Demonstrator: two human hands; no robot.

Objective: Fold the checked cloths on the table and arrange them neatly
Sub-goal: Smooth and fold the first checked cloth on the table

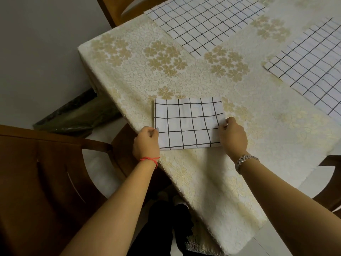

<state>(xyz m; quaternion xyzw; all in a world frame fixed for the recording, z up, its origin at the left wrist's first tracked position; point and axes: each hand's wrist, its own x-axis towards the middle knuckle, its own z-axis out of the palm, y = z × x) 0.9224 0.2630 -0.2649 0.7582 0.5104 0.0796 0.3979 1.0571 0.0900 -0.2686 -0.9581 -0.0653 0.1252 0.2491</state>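
Observation:
A folded white cloth with black checks (188, 124) lies as a small rectangle near the table's front edge. My left hand (145, 143) pinches its left edge. At the opposite side my right hand (233, 137) pinches the right edge. Two more checked cloths lie spread flat: one at the far side (203, 23), one at the right (311, 71), cut off by the frame.
The table carries a cream tablecloth with gold flowers (166, 58) that hangs over the front edge. Wooden chairs stand at the near left (46, 172), at the far side (118, 10) and at the right (330, 182). A dark bag (73, 115) lies on the floor.

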